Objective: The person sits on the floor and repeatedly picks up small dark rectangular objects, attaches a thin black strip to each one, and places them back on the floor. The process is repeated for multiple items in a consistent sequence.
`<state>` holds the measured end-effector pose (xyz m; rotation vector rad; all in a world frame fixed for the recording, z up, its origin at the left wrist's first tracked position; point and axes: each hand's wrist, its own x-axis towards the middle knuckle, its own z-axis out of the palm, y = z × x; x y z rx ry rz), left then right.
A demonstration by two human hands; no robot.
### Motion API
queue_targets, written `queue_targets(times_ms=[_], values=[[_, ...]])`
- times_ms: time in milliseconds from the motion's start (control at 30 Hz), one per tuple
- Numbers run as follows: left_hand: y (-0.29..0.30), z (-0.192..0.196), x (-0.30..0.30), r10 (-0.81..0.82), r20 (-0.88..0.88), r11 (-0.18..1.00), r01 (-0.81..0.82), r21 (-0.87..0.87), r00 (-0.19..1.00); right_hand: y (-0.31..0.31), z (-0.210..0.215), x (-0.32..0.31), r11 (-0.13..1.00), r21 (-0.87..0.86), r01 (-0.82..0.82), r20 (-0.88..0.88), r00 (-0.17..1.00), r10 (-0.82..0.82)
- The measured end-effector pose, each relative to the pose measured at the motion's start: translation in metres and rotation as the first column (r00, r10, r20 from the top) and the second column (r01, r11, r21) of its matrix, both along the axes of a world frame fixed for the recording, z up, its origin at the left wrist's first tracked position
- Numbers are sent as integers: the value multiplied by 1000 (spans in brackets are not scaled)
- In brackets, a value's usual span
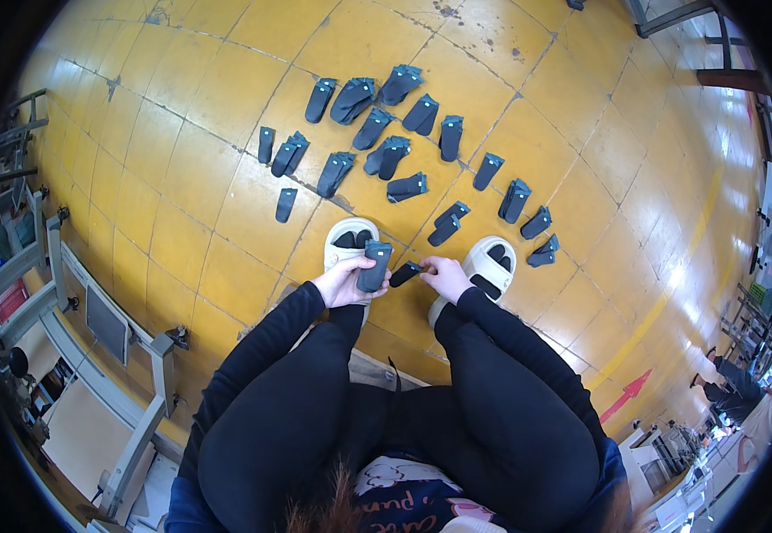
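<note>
The left hand (343,282) gripped a dark cloth bundle (375,268); the right hand (447,279) pinched a dark flap (404,274). Both seemed soft, light, best held by their ends.

Yellow tiled floor (208,80); dark flat pieces (333,176) scattered singly and in piles; red arrow (624,397) at right
</note>
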<state>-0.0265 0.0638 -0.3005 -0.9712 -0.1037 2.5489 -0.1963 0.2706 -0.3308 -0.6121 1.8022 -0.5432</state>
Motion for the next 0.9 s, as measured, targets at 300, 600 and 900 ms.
queue_targets(times_ms=[300,600,900], values=[[1,2,-2,-24,6,999,25,-30,1000,-7,-5,7,991,109,-82,-185,977,102],[-1,2,0,-43,5,998,44,-43,999,-15,5,5,893,39,-448,-588,712,382],[3,9,-8,-26,4,993,27,-113,1000,-8,-6,7,839,98,-535,-593,646,481]])
